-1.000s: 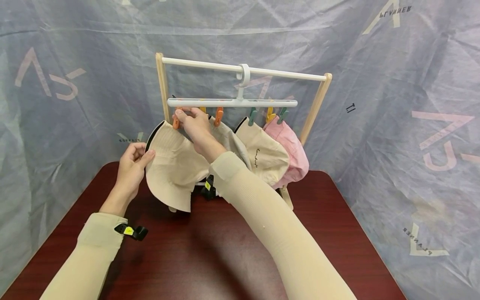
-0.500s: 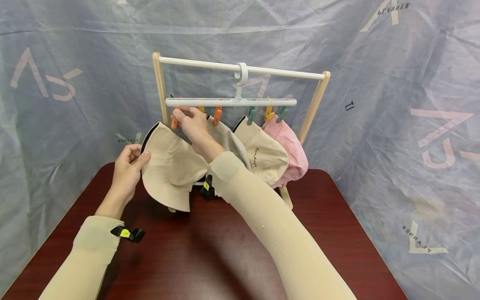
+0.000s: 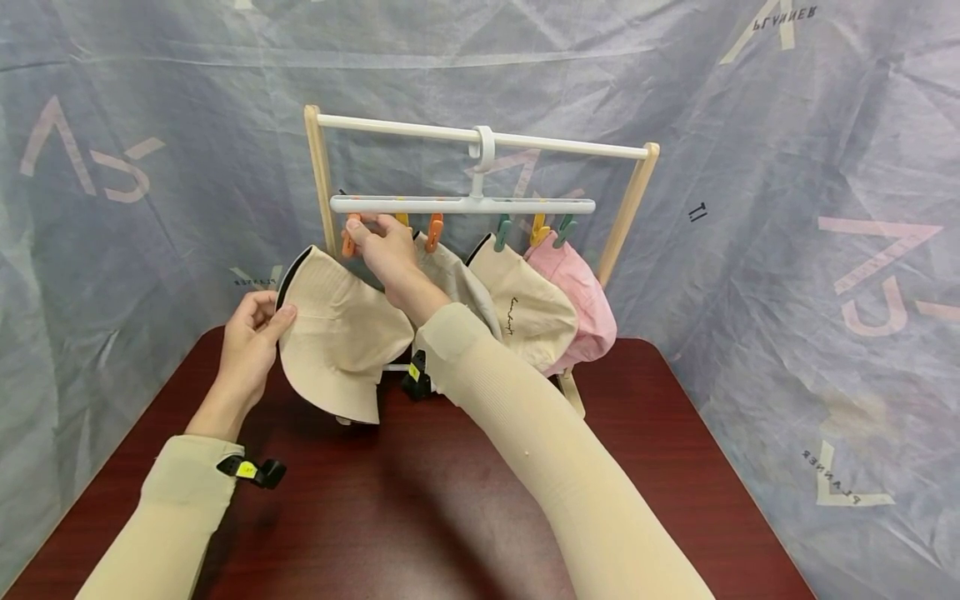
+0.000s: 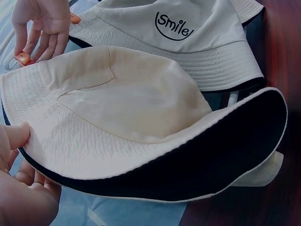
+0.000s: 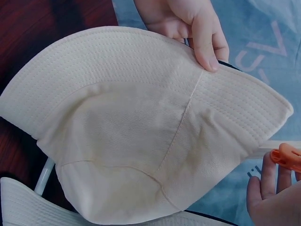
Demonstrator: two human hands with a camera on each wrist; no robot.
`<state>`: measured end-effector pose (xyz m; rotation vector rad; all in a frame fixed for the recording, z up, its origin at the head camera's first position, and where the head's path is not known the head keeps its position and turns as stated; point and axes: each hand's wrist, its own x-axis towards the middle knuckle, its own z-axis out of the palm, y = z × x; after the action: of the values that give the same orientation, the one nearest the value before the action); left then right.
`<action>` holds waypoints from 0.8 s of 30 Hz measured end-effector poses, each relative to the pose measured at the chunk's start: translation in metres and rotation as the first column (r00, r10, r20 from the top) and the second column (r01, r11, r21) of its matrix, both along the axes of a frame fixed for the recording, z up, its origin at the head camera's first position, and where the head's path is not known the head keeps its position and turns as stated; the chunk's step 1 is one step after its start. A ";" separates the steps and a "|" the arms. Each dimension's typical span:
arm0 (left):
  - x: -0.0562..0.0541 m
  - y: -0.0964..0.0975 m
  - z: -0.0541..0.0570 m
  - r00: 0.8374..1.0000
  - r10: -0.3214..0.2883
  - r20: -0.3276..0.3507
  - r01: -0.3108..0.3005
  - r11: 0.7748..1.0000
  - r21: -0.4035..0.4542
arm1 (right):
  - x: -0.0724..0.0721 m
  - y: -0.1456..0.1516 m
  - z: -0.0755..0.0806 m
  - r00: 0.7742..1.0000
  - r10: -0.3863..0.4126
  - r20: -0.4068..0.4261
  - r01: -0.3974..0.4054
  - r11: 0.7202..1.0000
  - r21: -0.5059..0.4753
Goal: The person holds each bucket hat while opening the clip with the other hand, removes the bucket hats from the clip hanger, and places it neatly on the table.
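Observation:
A beige bucket hat (image 3: 337, 325) with a dark lining hangs tilted from my left hand (image 3: 243, 350), which pinches its brim, thumb on the pale outer side. With my right hand (image 3: 393, 258) I pinch an orange clothespin (image 3: 348, 245) at the left end of a white hanger (image 3: 405, 204). In the right wrist view a gap separates the hat's brim from this clothespin (image 5: 287, 157). Behind my right hand hangs a light grey bucket hat (image 3: 456, 279), lettered "Smile" in the left wrist view; my right forearm hides part of it.
Further right on the hanger, a cream hat (image 3: 525, 308) with dark script and a pink hat (image 3: 581, 300) hang from green and yellow clothespins (image 3: 539, 228). The hanger hooks over the white rod (image 3: 405, 127) of a wooden rack (image 3: 628, 212) on a dark red table (image 3: 360, 517).
My left hand has drawn the beige hat a little leftward and down, widening the gap to the orange clothespin. My right hand has kept its grip on the clothespin.

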<state>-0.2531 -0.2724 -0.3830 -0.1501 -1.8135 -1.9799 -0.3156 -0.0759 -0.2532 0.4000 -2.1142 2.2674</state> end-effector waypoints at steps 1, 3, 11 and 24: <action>0.000 0.000 0.000 1.000 -0.001 0.000 0.001 1.000 0.003 | 0.000 0.000 0.000 1.000 -0.003 -0.002 0.003 1.000 -0.001; 0.000 -0.001 0.000 1.000 -0.004 -0.001 0.004 1.000 0.010 | 0.000 0.000 0.000 1.000 -0.004 -0.005 0.004 1.000 0.003; 0.000 -0.001 0.000 1.000 -0.010 -0.012 0.011 0.999 0.030 | -0.002 0.000 0.000 1.000 0.005 -0.003 -0.005 1.000 0.013; -0.001 0.000 -0.001 0.999 -0.013 -0.034 0.014 0.999 0.033 | -0.002 0.005 0.000 1.000 0.023 -0.003 -0.023 0.995 0.092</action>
<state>-0.2539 -0.2726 -0.3837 -0.1843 -1.7623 -2.0037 -0.3177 -0.0707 -0.2534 0.4331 -2.2301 2.1842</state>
